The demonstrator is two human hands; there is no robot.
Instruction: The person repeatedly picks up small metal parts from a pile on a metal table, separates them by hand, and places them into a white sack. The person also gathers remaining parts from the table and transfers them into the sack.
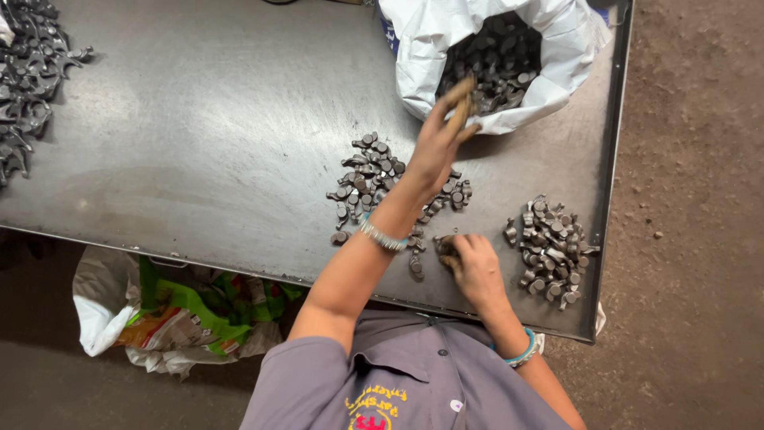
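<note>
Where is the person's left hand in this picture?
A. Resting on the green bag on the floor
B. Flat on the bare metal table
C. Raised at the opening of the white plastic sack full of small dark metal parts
C: the left hand is lifted at the mouth of the white plastic sack, above the middle pile of small dark metal parts.

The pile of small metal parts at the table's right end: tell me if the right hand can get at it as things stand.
Probably yes. The right hand rests on the metal table just beside that pile, with only bare tabletop between them; the left hand is up at the white sack.
</note>
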